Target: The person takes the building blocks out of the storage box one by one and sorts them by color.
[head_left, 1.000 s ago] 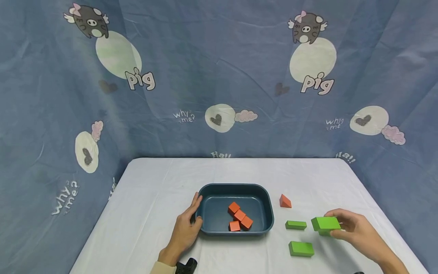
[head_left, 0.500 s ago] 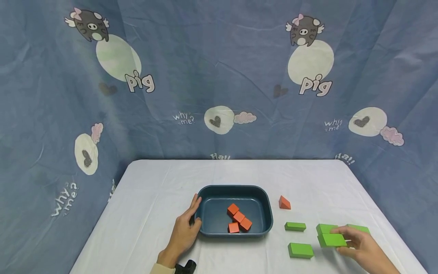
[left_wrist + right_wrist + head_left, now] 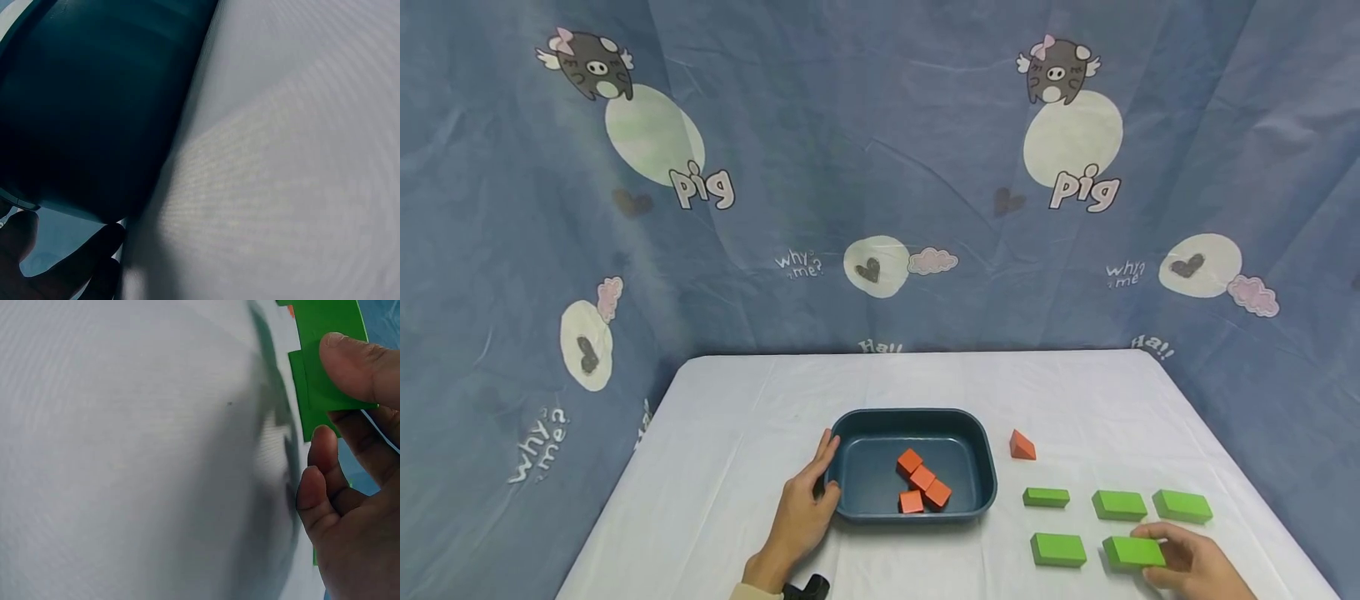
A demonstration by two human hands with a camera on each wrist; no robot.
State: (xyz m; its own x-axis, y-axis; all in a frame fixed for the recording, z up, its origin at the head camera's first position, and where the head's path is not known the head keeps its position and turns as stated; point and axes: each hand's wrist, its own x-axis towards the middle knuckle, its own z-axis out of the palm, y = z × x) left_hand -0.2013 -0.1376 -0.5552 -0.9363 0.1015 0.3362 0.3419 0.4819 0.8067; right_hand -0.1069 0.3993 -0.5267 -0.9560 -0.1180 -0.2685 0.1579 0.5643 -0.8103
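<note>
My right hand (image 3: 1198,562) pinches a green rectangular block (image 3: 1133,552) between thumb and fingers, low over the front right of the table. In the right wrist view the thumb lies flat on the face of this held block (image 3: 334,369), and another green block shows partly behind it. My left hand (image 3: 805,512) rests with extended fingers against the left side of a dark blue tray (image 3: 917,518). The left wrist view shows fingertips (image 3: 109,237) right at the wall of the tray (image 3: 94,112). Several orange cubes (image 3: 922,477) lie together inside the tray.
Between tray and right hand lie a thin green block (image 3: 1046,497) and a thicker green block (image 3: 1058,550). Two more green blocks, one (image 3: 1119,505) and another (image 3: 1182,506), lie behind the held one. An orange triangular block (image 3: 1022,446) sits right of the tray on the white table (image 3: 737,433).
My right hand has brought the held green block down and towards the front edge, uncovering the two green blocks behind it. The left hand stays at the tray.
</note>
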